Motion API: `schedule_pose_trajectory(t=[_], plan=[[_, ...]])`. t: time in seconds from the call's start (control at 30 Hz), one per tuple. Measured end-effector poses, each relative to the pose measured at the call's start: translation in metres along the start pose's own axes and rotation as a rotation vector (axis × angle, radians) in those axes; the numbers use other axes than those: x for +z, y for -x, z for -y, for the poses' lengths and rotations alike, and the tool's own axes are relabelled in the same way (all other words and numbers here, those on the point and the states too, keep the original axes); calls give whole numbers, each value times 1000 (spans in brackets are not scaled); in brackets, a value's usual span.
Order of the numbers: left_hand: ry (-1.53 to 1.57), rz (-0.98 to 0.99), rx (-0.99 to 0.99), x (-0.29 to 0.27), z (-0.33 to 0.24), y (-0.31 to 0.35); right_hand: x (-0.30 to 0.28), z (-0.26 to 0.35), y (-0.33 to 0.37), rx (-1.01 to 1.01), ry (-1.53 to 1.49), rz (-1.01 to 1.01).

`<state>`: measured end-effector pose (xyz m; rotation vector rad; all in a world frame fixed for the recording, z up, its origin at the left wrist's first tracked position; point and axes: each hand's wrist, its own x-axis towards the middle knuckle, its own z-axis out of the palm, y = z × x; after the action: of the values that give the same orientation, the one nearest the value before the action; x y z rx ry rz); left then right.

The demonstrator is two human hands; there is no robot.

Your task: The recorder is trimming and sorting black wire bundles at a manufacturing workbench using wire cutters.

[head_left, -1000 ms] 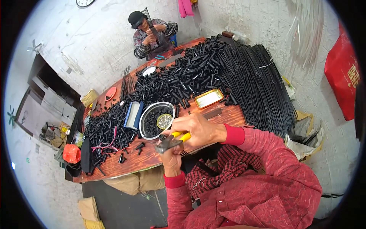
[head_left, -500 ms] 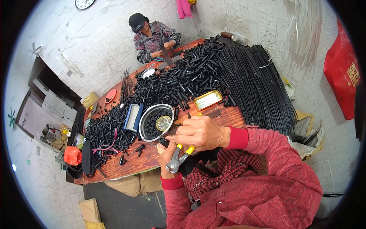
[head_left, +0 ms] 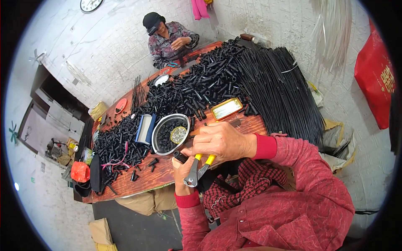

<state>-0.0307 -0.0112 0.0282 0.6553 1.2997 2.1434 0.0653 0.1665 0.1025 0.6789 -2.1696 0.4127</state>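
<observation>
My left hand (head_left: 181, 178) is closed around a short black tubular piece (head_left: 180, 157), whose end shows above the thumb. In my right hand (head_left: 224, 140) is a pair of end-cutting pincers (head_left: 193, 175) with yellow handles; its metal jaws point down toward my left wrist. The two hands meet at the near table edge, and the right fingers hide part of the left ones. Just beyond them stands a metal bowl (head_left: 155, 146) of small black parts, with a round yellow-rimmed tin (head_left: 179, 134) of tiny silvery pieces inside it.
Heaps of black tubes (head_left: 205, 83) cover the reddish wooden table (head_left: 146, 178). Long black rods (head_left: 276, 92) lie at the right. A yellow-rimmed tray (head_left: 226, 108) and a blue-and-white box (head_left: 145, 129) flank the bowl. Across the table sits a co-worker (head_left: 169, 44).
My hands stay together with only a slight shift, and the pincers have turned a little. Across the table, the co-worker's hand has risen from the work toward the chest.
</observation>
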Motion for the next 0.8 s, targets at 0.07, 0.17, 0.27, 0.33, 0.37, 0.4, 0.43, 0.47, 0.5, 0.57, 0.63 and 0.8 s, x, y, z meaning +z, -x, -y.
schedule_pose_trajectory(t=[0.07, 0.17, 0.27, 0.33, 0.37, 0.4, 0.43, 0.47, 0.5, 0.57, 0.63, 0.8], plan=[[-6, 21, 21, -1, 1, 0, -1, 0, 0, 15, 8, -1], [66, -2, -9, 7, -2, 4, 1, 0, 2, 27, 50, -11], [33, -82, 18, 15, -5, 7, 8, -1, 5, 51, 40, -121], [39, -86, 12, 10, -4, 6, 12, -4, 8, 84, 70, -124], [39, -87, 12, 10, -3, 6, 14, -4, 9, 84, 69, -123], [27, -98, 25, 10, -2, 5, 15, -3, 10, 102, 41, -144], [16, -105, 38, 10, -1, 4, 17, -3, 10, 120, 17, -166], [32, -93, 55, 11, 0, 3, 19, -4, 12, 120, 19, -167], [32, -90, 56, 11, 0, 2, 22, -5, 13, 128, -3, -171], [17, -149, 43, 12, 2, 3, 23, -5, 13, 134, -25, -174], [26, -151, 58, 7, 6, 2, 22, -4, 12, 146, -44, -169], [27, -179, 80, 3, 12, 7, 24, -1, 15, 178, -62, -132]])
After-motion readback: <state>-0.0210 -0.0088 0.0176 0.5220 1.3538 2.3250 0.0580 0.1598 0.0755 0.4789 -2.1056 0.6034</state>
